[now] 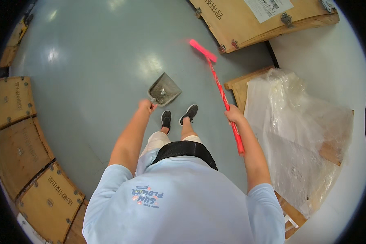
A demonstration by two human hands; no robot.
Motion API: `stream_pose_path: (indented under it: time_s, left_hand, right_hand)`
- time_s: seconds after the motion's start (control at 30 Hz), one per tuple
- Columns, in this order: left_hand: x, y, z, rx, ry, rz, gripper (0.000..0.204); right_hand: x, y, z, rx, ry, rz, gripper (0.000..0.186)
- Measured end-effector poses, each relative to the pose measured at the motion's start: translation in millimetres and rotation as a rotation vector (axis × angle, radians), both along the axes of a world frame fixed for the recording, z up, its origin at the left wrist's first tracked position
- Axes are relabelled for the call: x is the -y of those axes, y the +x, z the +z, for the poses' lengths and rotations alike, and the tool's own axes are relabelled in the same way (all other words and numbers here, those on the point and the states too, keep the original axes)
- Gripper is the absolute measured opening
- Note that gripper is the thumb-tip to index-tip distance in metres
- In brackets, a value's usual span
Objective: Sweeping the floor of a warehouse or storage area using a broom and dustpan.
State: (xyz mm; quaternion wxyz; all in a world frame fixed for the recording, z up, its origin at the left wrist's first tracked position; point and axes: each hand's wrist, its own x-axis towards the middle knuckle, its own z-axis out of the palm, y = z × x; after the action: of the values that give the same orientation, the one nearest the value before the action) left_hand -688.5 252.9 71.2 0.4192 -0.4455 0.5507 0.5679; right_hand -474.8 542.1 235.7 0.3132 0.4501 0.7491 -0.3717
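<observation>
My left hand [147,105] is closed round the handle of a grey dustpan [173,87]. Some bits of debris [163,91] lie in the pan, too small to name. A red broom [220,87] is in my right hand [234,115], the fingers wrapped round its stick. The broom slants away from me, and its pink-red head [203,51] is up and to the right of the dustpan, apart from it. Whether the broom head touches the floor I cannot tell.
A large wooden crate [252,28] with metal latches stands at the far right. Clear plastic sheeting [297,134] covers wooden pieces along the right wall. Several wooden crates [24,150] line the left side. My black shoes [188,114] are on the grey floor [89,81].
</observation>
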Motion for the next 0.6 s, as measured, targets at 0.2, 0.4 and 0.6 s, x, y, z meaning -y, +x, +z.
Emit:
stream_pose_path:
  time_s: [0.2, 0.4, 0.6]
  left_hand:
    - [7.4, 7.3, -13.9, 0.003, -0.023, 0.127, 0.011]
    - [-22.8, -5.1, -6.3, 0.027, -0.025, 0.169, 0.014]
    - [-6.2, -9.3, -11.1, 0.016, -0.020, 0.161, 0.012]
  right_hand:
    - [36.0, 27.4, -79.0, 0.058, 0.165, 0.208, 0.025]
    - [85.1, 108.0, -15.6, 0.126, 0.031, 0.392, 0.029]
    - [93.3, 93.8, 83.5, 0.108, -0.174, 0.345, 0.040]
